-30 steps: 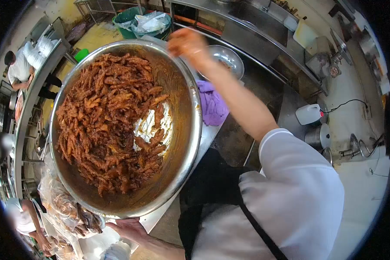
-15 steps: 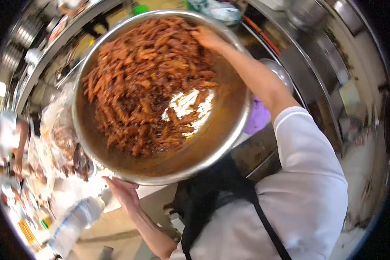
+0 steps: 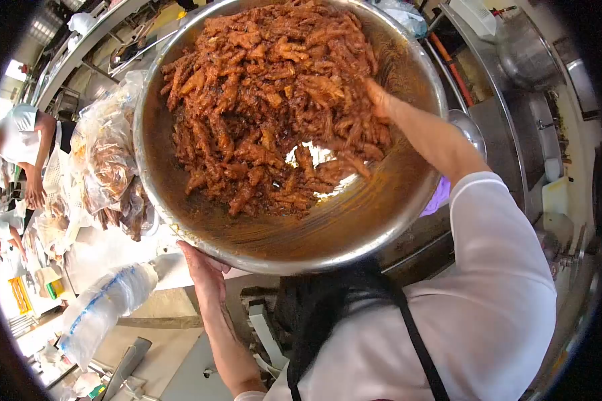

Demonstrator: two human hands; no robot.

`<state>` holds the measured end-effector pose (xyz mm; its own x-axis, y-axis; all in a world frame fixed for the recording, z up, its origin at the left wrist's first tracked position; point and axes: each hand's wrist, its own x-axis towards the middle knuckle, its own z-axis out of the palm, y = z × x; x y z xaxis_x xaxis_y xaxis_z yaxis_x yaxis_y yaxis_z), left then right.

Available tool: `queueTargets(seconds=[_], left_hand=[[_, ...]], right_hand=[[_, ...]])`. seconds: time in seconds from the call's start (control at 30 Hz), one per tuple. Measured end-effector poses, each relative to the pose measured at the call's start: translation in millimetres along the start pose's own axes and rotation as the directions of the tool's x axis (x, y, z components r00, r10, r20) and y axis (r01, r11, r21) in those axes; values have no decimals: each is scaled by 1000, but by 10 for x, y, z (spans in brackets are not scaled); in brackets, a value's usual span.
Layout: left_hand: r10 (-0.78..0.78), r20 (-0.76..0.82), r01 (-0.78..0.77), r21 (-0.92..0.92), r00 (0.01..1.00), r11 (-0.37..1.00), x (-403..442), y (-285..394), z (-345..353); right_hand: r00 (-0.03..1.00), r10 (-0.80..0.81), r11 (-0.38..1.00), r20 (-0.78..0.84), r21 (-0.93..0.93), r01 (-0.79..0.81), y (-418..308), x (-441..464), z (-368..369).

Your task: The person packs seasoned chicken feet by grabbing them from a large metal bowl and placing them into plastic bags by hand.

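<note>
While the left hand (image 3: pixel 205 271) supports the steel bowl (image 3: pixel 281 248) at its rim (presumably for steadiness), right hand (image 3: pixel 381 102) among sauced pieces (image 3: pixel 247 100) inside; both hands' fingertips hidden, spread indiscernible.

A clear bag (image 3: pixel 108 137) and blue-marked plastic bundle (image 3: pixel 110 302) at left — purple cloth (image 3: pixel 438 197), orange pipe (image 3: pixel 451 70) at right.

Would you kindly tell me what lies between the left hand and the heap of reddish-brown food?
The rim and smeared wall of the metal bowl lie between the left hand and the food, as the head view shows.
</note>
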<state>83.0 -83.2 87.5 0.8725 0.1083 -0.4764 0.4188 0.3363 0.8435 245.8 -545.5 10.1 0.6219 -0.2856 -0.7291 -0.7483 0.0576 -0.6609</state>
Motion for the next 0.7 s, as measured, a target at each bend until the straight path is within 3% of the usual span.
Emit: queueTargets(seconds=[0.07,0.17,0.23,0.3,0.37,0.47,0.5,0.53,0.57,0.6,0.63,0.67,0.7], left_hand=[[10,31,-10,-11,999,1000,-2,22,0],[49,80,-51,13,996,999,42,56,-57],[65,99,-69,35,993,997,70,157,-59],[59,161,-75,97,985,992,136,253,-187],[79,143,-92,91,987,992,211,307,-198],[128,171,-140,56,977,989,251,302,-198],[137,172,-148,51,976,988,257,303,-201],[146,172,-157,47,974,987,269,297,-223],[124,191,-135,48,974,990,283,276,-264],[110,205,-120,41,973,992,305,258,-305],[95,221,-106,40,971,994,326,262,-338],[111,162,-116,19,980,993,281,294,-246],[105,144,-111,32,984,993,288,293,-229]], right_hand=[[993,4,996,115,86,-14,376,350,48],[981,40,980,189,185,-75,629,-40,488],[959,-19,999,284,46,6,813,-330,869],[969,12,997,245,67,-29,796,-603,1353],[907,-154,963,391,-144,226,668,-1047,1476],[909,17,794,416,-559,241,223,-1669,1295],[883,-96,840,460,-437,320,357,-1288,1115],[926,-57,873,373,-431,228,455,-854,806],[924,131,839,359,-536,90,392,-710,434],[986,162,684,39,-724,-83,469,-473,187],[990,128,518,-56,-848,-115,604,-316,-36],[971,227,562,-69,-806,-189,753,-46,-210],[973,227,654,-40,-734,-183,811,-83,-64]])
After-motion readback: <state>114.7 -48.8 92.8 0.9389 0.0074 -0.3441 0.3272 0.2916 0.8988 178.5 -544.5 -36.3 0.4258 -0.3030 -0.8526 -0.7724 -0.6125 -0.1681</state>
